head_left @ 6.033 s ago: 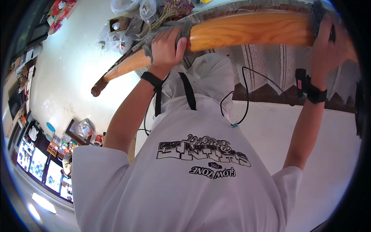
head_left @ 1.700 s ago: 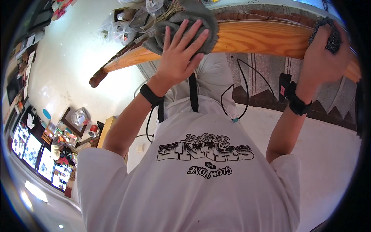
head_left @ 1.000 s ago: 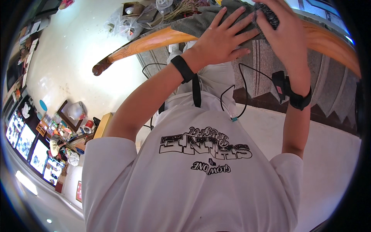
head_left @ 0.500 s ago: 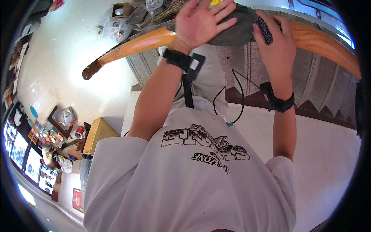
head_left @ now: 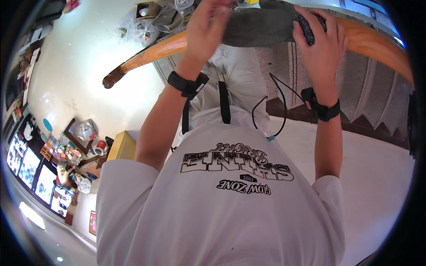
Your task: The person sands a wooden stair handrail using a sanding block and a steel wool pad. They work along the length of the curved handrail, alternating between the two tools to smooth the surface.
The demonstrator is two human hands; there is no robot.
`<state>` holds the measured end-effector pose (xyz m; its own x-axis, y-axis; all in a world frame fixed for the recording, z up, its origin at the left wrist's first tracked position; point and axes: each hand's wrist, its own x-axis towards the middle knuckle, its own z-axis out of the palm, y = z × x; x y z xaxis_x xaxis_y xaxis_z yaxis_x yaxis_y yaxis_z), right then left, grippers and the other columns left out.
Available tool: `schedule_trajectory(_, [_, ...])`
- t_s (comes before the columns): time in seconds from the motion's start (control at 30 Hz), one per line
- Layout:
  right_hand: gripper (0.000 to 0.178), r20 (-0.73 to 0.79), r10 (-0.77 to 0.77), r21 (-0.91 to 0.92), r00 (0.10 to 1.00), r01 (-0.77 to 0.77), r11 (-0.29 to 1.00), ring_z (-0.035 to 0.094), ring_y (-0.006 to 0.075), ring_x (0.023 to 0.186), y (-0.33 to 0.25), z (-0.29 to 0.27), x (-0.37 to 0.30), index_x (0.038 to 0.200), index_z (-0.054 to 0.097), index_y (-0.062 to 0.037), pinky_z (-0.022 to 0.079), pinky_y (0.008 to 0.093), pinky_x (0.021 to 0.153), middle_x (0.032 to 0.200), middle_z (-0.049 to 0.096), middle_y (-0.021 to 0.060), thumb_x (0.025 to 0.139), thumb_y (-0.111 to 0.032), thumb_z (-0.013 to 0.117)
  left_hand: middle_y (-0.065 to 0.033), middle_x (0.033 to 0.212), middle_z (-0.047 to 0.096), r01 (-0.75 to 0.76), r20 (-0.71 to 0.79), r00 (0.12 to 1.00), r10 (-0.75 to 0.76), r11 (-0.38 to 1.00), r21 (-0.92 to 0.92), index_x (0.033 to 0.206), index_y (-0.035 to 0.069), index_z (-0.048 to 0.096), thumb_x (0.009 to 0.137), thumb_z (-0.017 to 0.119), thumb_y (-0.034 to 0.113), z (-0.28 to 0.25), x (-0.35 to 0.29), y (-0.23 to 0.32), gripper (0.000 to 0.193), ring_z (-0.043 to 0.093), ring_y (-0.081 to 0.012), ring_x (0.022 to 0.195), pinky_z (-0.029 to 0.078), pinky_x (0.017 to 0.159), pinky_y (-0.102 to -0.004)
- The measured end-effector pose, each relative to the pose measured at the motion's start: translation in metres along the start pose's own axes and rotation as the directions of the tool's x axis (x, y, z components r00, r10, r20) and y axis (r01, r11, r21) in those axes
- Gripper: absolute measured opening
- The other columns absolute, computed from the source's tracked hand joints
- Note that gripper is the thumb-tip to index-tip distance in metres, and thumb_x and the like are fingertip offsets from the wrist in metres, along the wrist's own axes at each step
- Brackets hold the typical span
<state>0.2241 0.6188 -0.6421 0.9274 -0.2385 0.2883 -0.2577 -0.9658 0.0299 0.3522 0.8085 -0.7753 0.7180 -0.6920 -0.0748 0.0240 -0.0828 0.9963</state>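
Observation:
A dark grey cloth (head_left: 259,27) lies over a curved, varnished wooden rail (head_left: 155,52) at the top of the view. My right hand (head_left: 321,42) curls its fingers around a black, speckled, rough-textured piece (head_left: 305,29) at the cloth's right end. That piece is partly hidden under the fingers, and I cannot tell its exact kind. Beside the cloth's left end is my left hand (head_left: 204,33), raised, its thumb apart from the fingers. The fingers are somewhat blurred and reach the upper edge; nothing shows in them. Each wrist wears a black strap with a small device.
Clear plastic bags (head_left: 144,32) and an open box (head_left: 148,9) lie beyond the rail at upper left. Grey pleated fabric (head_left: 355,80) hangs below the rail. A thin black cable (head_left: 284,104) loops before my shirt. Shelves and household goods stand far left, with a person (head_left: 65,173) among them.
My left hand has shifted left, away from the cloth's middle. The cloth now looks flatter and stretches further left. My right hand stays on the speckled piece. The whole view has shifted slightly.

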Motion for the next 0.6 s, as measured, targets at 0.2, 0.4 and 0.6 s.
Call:
schedule_trajectory(0.2, [0.032, 0.027, 0.002, -0.009, 1.0, -0.002, 1.0, 0.057, 0.034, 0.105, 0.009, -0.005, -0.005, 0.11, 0.074, -0.0086, 0.043, 0.0456, 0.093, 0.107, 0.062, 0.0104, 0.078, -0.012, 0.077, -0.0157, 0.161, 0.04, -0.567, 0.313, 0.82, 0.479, 0.606, 0.558, 0.16, 0.01, 0.036, 0.103, 0.054, 0.041, 0.073, -0.001, 0.021, 0.067, 0.036, -0.0397, 0.147, 0.027, 0.12, -0.0563])
schedule_trajectory(0.4, [0.033, -0.174, -0.011, -0.083, 0.985, -0.004, 0.997, 0.062, 0.0245, 0.107, 0.079, -0.02, -0.008, 0.122, 0.075, -0.0187, 0.044, 0.0393, 0.097, 0.113, 0.069, 0.0043, 0.089, -0.024, 0.077, -0.0172, 0.158, 0.043, -0.608, 0.348, 0.794, 0.498, 0.633, 0.48, 0.158, 0.008, 0.039, 0.104, 0.052, 0.042, 0.064, 0.005, 0.019, 0.065, 0.042, -0.0396, 0.142, 0.032, 0.118, -0.0536])
schedule_trajectory(0.6, [0.027, -0.395, 0.093, -0.067, 0.914, -0.13, 0.989, 0.067, 0.0219, 0.099, 0.108, -0.018, 0.001, 0.116, 0.08, -0.0182, 0.049, 0.0348, 0.092, 0.107, 0.076, 0.0046, 0.091, -0.029, 0.079, -0.0149, 0.131, 0.066, -0.47, 0.126, 0.881, 0.456, 0.873, 0.126, 0.136, 0.014, 0.064, 0.102, 0.059, 0.034, 0.054, 0.019, 0.001, 0.039, 0.065, -0.0339, 0.115, 0.053, 0.096, -0.0412])
